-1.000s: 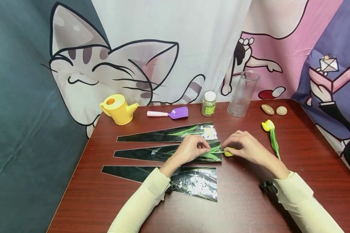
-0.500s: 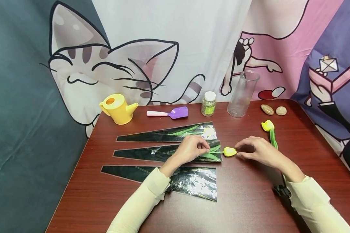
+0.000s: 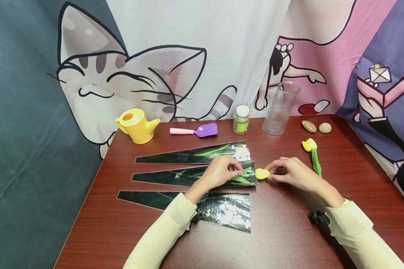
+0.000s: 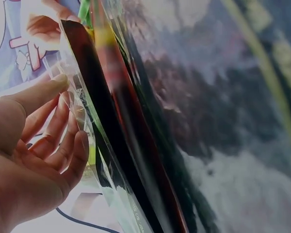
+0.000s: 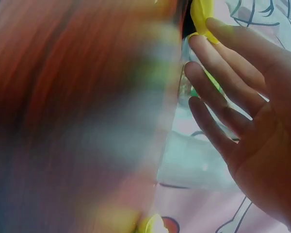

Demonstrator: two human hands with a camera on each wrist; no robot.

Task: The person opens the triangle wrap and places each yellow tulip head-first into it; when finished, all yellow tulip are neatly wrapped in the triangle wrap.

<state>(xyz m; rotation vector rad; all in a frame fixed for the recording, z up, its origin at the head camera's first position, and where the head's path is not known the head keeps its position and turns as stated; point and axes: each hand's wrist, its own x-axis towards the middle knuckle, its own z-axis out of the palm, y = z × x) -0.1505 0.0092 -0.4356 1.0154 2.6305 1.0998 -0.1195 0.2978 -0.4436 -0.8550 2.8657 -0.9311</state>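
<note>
My left hand [image 3: 223,172] pinches the edge of the middle flower sleeve [image 3: 188,177], a tapered clear plastic one with a black back. Thumb and finger are at that clear edge [image 4: 73,90] in the left wrist view. Green tulip leaves show inside it, and the yellow tulip [image 3: 262,174] has its bloom just outside the wide right end. My right hand [image 3: 294,173] pinches the bloom's tip between thumb and forefinger; the right wrist view shows these at the yellow petals [image 5: 202,17]. Behind lies a sleeve [image 3: 175,156] with a tulip inside, in front a wider sleeve [image 3: 222,209].
Along the back stand a yellow watering can [image 3: 138,127], a purple shovel [image 3: 206,130], a lidded jar [image 3: 241,121] and a clear glass vase [image 3: 279,112]. Two stones [image 3: 309,126] lie at the back right. Another yellow tulip [image 3: 315,160] lies beyond my right hand.
My right hand drew back right from the bloom, then came left again to its tip. The tulip has shifted slightly left, its bloom now close to the sleeve's mouth. My left hand stays put.
</note>
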